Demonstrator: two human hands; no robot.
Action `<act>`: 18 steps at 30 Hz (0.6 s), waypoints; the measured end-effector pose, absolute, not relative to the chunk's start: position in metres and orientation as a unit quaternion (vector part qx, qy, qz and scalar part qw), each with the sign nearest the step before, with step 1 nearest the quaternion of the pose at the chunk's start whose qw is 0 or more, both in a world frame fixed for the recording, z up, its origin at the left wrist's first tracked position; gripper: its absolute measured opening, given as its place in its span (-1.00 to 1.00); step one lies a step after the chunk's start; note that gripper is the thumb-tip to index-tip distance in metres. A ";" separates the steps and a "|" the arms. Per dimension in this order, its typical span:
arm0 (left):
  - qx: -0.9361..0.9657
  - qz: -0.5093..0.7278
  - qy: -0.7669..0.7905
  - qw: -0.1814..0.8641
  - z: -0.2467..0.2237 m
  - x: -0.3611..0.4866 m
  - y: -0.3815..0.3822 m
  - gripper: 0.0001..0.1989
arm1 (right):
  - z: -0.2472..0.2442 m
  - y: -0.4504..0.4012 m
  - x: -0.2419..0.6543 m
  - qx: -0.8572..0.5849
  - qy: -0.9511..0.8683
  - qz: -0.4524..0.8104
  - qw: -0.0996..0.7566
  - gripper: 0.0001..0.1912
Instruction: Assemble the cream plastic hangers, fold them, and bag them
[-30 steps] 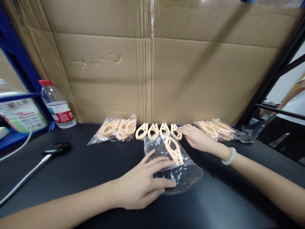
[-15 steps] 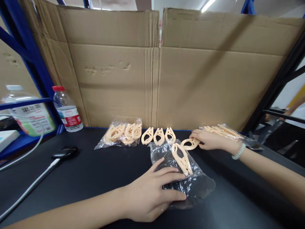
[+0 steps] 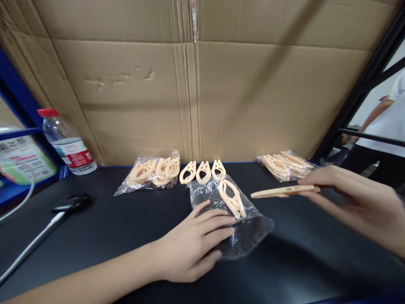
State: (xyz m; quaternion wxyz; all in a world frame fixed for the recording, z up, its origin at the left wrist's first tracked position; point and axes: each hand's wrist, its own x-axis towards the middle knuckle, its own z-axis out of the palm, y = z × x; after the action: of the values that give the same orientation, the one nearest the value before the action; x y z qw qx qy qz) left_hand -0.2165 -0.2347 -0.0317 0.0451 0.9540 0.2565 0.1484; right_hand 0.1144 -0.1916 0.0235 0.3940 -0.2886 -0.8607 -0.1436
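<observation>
My left hand (image 3: 193,242) lies with spread fingers on a clear plastic bag (image 3: 249,236). Inside that bag are cream folding hangers (image 3: 232,198), seen through the film. At the right, my right hand (image 3: 344,194) pinches one cream hanger (image 3: 283,191) by its end, edge-on above the table. Three loose hangers (image 3: 203,172) form a row behind the bag. A filled bag of hangers (image 3: 155,171) is to their left, and another filled bag (image 3: 284,164) lies behind my right hand.
The black table (image 3: 136,228) ends at a cardboard wall (image 3: 133,84). On the left are a red-capped bottle (image 3: 74,147), a black device (image 3: 71,202) and a white cable (image 3: 31,249). A person (image 3: 386,114) is beyond the frame at far right.
My right hand has lifted the hanger off the table and drawn it right and nearer. My left hand still rests on the bag. The view has tilted down and turned somewhat right.
</observation>
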 end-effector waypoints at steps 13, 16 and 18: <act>0.950 0.178 0.253 0.038 -0.035 -0.216 -0.235 -0.30 | -0.003 -0.245 0.046 -0.100 -0.954 -0.133 0.248 -0.68; 0.949 0.188 0.250 0.042 -0.034 -0.216 -0.235 -0.28 | -0.011 -0.236 0.027 -0.077 -0.952 -0.152 0.253 -0.71; 0.949 0.193 0.246 0.044 -0.034 -0.216 -0.235 -0.28 | -0.019 -0.230 0.018 -0.083 -0.949 -0.162 0.256 -0.73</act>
State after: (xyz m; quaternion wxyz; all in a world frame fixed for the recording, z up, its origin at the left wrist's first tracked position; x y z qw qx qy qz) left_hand -0.2159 -0.2352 -0.0338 0.0438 0.9490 0.2456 0.1927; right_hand 0.0184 -0.2297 -0.0185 0.2557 -0.0835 -0.9494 -0.1624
